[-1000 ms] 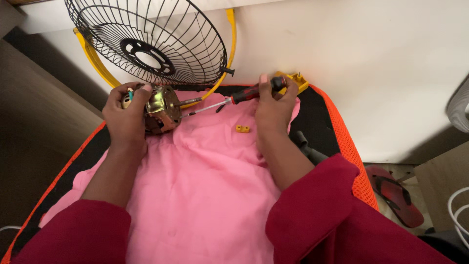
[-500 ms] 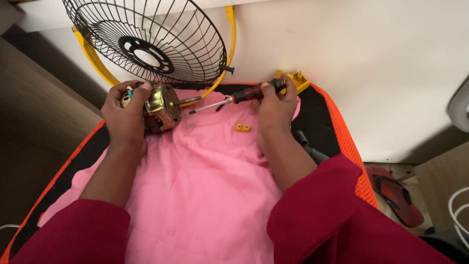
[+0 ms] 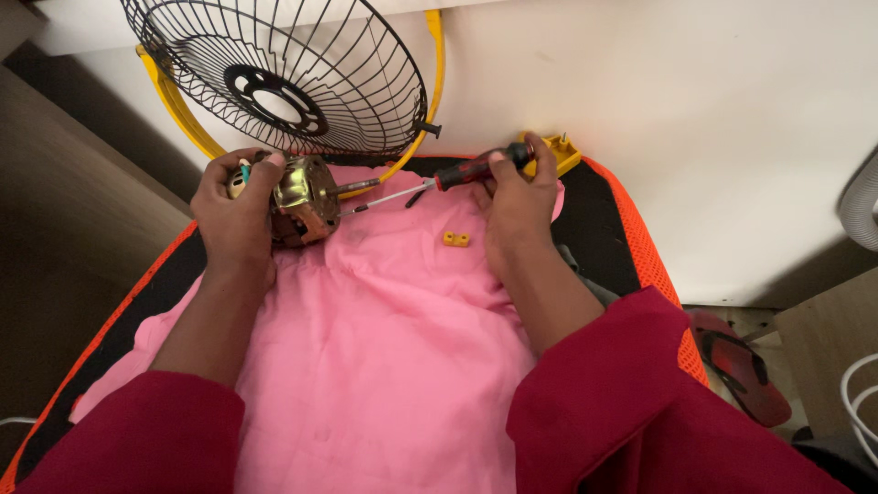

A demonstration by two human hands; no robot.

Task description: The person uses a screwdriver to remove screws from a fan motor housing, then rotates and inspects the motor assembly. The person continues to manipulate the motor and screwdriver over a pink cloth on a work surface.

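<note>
I noted 1 black wire fan guard (image 3: 283, 78) with a yellow rim standing at upper left, behind the pink cloth (image 3: 366, 348). My left hand (image 3: 233, 215) was clamped around the brass-coloured fan motor (image 3: 302, 201). 1 small yellow clip (image 3: 455, 240) lay between the hands. My right hand (image 3: 517, 197) pinched the screwdriver (image 3: 439, 181), its tip at the motor. 1 sandal (image 3: 741, 366) lay far right.

Screwdriver (image 3: 448, 178) tip — now closer in against the fan motor (image 3: 302, 197) — barely any other shift.
</note>
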